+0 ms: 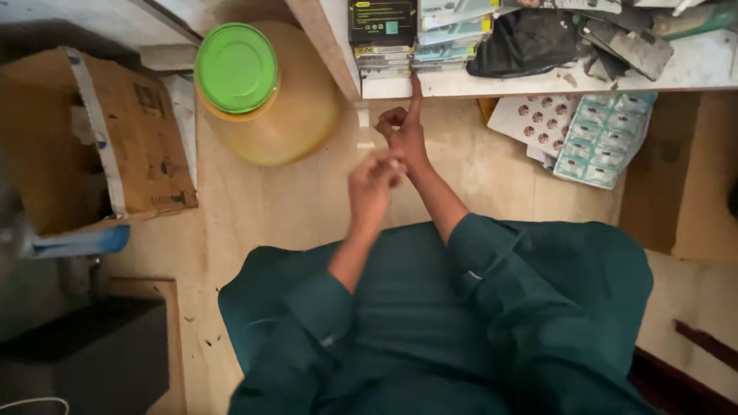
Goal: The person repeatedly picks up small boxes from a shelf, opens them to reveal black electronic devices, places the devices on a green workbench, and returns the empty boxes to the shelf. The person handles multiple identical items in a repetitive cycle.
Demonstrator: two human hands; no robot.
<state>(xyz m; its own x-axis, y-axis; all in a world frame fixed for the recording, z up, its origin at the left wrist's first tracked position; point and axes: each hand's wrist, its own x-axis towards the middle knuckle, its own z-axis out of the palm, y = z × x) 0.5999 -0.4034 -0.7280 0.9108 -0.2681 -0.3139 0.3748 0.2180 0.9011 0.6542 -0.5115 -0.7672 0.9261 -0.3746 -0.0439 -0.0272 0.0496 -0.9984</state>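
Stretching across most of the view, the pale stone floor (254, 207) carries everything below the person's teal-clothed lap (430, 323). At far left a large open cardboard box (100, 138) lies tipped on its side, and a dark case (92, 357) sits below it at the lower left. Next in size, a big yellowish plastic jar (296, 115) with a round green lid (237, 68) stands on the floor between the cardboard box and the edge of a white surface (538, 83) at the top right. On that surface a black bag (526, 42) lies slumped beside a stack of small flat packaged boxes (419, 38), which sits right at the front edge. Under the surface, sheets of blister packs (603, 138) lean near the floor, teal ones overlapping white ones.

Both bare hands are raised in front of the lap. The right hand (403, 134) points its index finger straight up, the tip touching the front edge of the surface just below the stack, while its other fingers are curled in and hold nothing. The left hand (373, 184) is blurred, just below and touching the right wrist area; I cannot tell whether its fingers are closed or spread.
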